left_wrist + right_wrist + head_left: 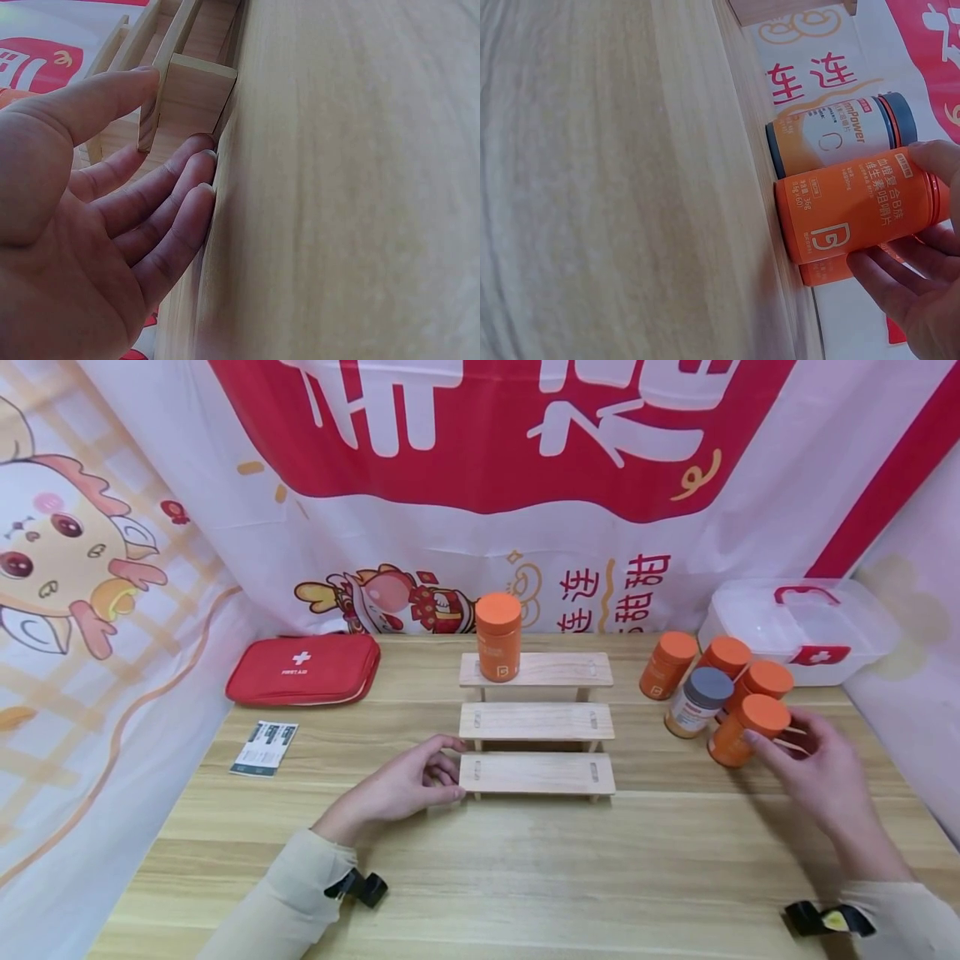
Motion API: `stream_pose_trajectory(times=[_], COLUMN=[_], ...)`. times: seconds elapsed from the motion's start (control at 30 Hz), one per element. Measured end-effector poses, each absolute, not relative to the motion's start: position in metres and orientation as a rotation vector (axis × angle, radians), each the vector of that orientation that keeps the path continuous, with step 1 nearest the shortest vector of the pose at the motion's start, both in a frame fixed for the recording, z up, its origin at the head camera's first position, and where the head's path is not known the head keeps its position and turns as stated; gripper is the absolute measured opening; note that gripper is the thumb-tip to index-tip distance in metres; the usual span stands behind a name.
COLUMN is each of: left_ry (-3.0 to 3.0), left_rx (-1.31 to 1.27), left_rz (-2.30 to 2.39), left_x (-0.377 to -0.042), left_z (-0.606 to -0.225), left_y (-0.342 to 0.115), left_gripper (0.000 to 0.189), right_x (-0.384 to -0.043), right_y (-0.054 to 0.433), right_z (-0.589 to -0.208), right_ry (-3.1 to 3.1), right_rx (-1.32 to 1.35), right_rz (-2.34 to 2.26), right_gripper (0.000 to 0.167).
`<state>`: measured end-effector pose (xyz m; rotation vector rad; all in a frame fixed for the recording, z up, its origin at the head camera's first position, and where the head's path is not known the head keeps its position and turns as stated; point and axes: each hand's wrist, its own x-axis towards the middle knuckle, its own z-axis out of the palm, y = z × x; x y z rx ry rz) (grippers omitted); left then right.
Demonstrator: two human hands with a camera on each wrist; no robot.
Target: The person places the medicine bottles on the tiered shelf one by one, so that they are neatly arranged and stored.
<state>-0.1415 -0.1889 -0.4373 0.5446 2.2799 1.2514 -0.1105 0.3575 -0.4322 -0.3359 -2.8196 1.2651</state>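
Here, orange bottle [847, 202] inside right grip [832, 772].

A pale wood-grain table [540, 877] spreads toward six o'clock under soft light; at twelve hangs white cloth [420, 539] with a red panel [487, 464] and white lettering [420, 422], a cartoon creature [75, 568] near ten, a red stripe [885, 489] at two o'clock

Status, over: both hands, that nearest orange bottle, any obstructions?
Left hand grips front wooden shelf at its left end. Right hand holds nearest orange bottle. Gray-capped bottle close on its left, possible snag.
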Motion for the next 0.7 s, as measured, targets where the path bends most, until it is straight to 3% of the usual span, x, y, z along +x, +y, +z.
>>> stream_pose_trajectory(times=[0.43,0.7], left_ry=[2.286,2.285], left_rx=[0.559,0.554], left_rz=[1.248,1.249], left_x=[-0.142,-0.142], left_z=[-0.439,-0.438], left_y=[-0.189,-0.189], left_gripper=[0.057,0.057], right_x=[-0.102,-0.094], right_y=[0.352,0.344], right_z=[-0.425,-0.417], right_ry=[-2.757,-2.559], right_rx=[-0.425,-0.355], right_rz=[1.28,1.352], right_gripper=[0.09,0.075])
